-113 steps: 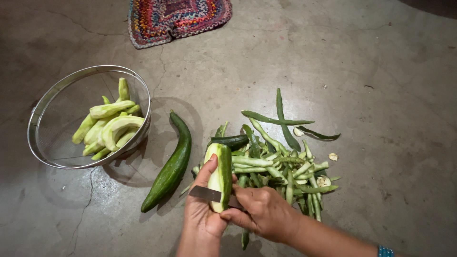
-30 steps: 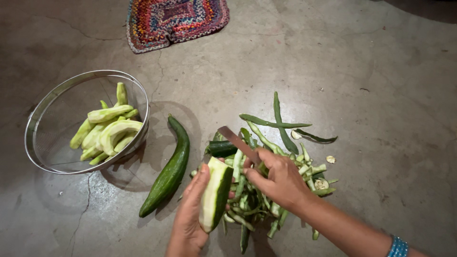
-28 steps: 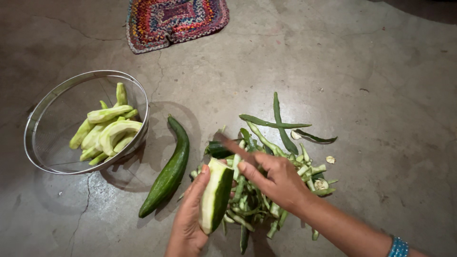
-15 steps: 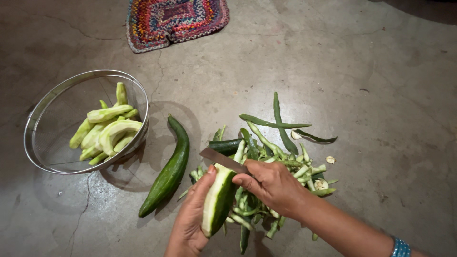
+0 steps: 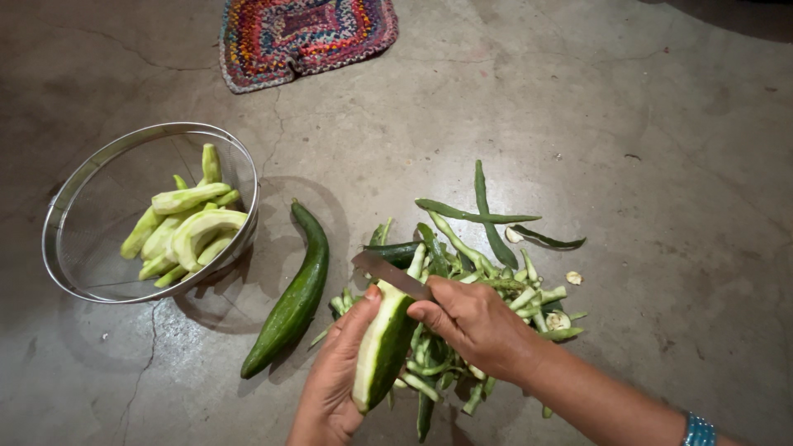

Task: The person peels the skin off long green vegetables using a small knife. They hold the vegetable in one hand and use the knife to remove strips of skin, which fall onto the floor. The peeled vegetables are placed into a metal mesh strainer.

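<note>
My left hand [image 5: 334, 384] grips a half-peeled cucumber [image 5: 382, 348], pale on its left side and dark green on the right. My right hand [image 5: 472, 325] holds a knife [image 5: 390, 274] whose blade lies across the cucumber's upper end. A pile of green peel strips [image 5: 471, 281] lies on the floor beneath and behind both hands. One whole dark green cucumber [image 5: 292, 298] rests on the floor just left of my left hand.
A round wire-mesh steel bowl [image 5: 99, 177] at the left holds several peeled pale cucumbers [image 5: 188, 225]. A multicoloured woven mat [image 5: 304, 35] lies at the top. The grey concrete floor [image 5: 644, 132] has thin cracks.
My right hand had lifted the knife away toward the peels, then brought it back; the blade now rests on the top end of the cucumber. The left hand kept holding the cucumber.
</note>
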